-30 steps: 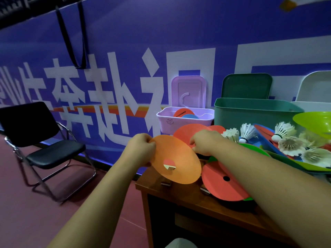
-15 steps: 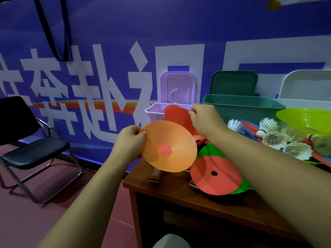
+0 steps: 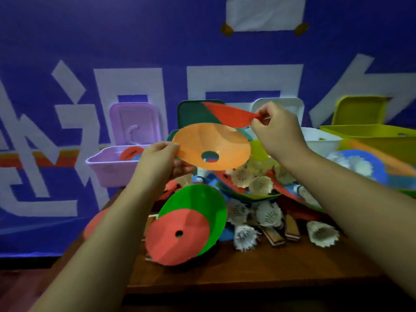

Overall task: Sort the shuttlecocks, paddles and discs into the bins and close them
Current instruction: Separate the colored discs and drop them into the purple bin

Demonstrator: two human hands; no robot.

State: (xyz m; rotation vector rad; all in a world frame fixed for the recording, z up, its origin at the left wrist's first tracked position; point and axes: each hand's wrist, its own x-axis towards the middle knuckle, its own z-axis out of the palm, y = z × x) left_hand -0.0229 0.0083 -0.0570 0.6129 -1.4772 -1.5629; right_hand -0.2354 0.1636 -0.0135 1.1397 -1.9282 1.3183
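So, two discs up, both due for the open lilac plastic bin (image 3: pixel 105 174).
My left hand (image 3: pixel 161 161) pinches the rim of the flat orange plastic disc (image 3: pixel 225 143) with a centre hole, just right of the bin; my right hand (image 3: pixel 278 134) pinches the thin red plastic disc (image 3: pixel 227 113) by its edge, higher and further right. Best to stack them, then lay both flat inside.

Pinches an orange disc (image 3: pixel 225 145) at its 9 o'clock rim with the left hand (image 3: pixel 157 161). Pinches a red disc (image 3: pixel 229 114) with the right hand (image 3: pixel 276 134), up at 1 o'clock. Below, at 6 o'clock: stacked discs (image 3: pixel 177 235) and shuttlecocks (image 3: pixel 245 237) on a wooden table (image 3: pixel 247 273). At 9 o'clock: open pink bin (image 3: pixel 105 170).
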